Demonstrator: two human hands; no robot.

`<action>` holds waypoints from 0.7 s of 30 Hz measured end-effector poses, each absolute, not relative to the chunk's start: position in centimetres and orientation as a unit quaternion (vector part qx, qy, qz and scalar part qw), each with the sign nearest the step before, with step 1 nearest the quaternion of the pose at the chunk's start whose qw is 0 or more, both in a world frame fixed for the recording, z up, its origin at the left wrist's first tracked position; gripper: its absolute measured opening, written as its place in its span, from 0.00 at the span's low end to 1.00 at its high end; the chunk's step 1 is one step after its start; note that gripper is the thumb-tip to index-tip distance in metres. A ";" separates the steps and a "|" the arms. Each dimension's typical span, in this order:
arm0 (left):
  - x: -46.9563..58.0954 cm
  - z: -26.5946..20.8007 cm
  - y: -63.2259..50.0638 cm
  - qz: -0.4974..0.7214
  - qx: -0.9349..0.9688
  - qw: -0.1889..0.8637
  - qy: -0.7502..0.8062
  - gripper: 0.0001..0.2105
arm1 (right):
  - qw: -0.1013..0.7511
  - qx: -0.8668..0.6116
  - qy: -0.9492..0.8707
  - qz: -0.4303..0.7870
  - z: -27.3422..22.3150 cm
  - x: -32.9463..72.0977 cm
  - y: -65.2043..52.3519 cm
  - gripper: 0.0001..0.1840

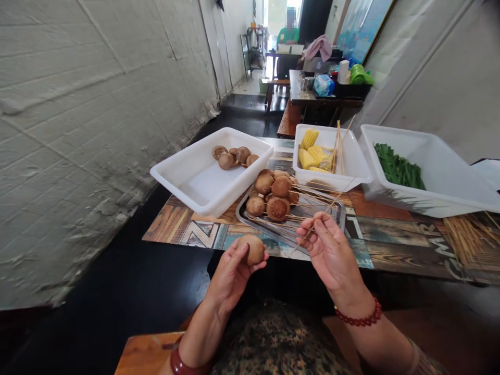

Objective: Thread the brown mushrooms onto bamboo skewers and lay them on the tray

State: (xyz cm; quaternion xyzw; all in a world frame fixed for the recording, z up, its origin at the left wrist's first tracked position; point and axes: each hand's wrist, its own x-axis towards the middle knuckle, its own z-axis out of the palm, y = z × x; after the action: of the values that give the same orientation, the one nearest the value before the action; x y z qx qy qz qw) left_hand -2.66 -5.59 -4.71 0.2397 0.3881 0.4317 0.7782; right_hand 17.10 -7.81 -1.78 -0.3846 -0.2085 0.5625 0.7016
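A brown mushroom (253, 249) is gripped in my left hand (233, 273), held before the table's front edge. My right hand (330, 250) pinches a thin wooden skewer (303, 237) that slants down towards the mushroom; its tip is apart from the mushroom. Just beyond both hands is a metal tray (336, 211), with several skewered mushrooms (278, 208) piled at its left and their sticks pointing right. Farther left, loose mushrooms (234, 156) lie in a white tub (187, 179).
A white tub (357, 174) holds corn pieces (309, 156) and upright skewers. Right of it, another tub (449, 182) contains green leafy vegetables (398, 166). Bare skewers (464, 239) lie at the table's right. A person in green (288, 35) is at the far end, behind a second table (300, 94).
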 end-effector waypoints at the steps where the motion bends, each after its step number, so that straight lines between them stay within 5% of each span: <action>1: -2.6 -4.6 -5.7 0.431 0.238 0.779 0.388 0.16 | 0.707 -0.383 -0.213 0.555 -1.7 16.9 -7.9 0.12; 11: -2.2 -4.9 -6.1 0.443 0.245 0.780 0.368 0.18 | 0.716 -0.457 -0.319 0.421 -2.3 16.6 -10.1 0.09; 21: -2.5 -4.5 -6.0 0.461 0.290 0.756 0.364 0.21 | 0.620 -0.542 -0.444 0.353 -2.8 18.6 -10.8 0.09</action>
State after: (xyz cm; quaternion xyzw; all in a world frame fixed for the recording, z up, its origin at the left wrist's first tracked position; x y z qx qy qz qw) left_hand -2.46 -6.03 -4.47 0.2904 0.3640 0.4606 0.7556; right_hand 18.56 -10.76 -2.79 -0.5417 -0.4444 0.3532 0.6199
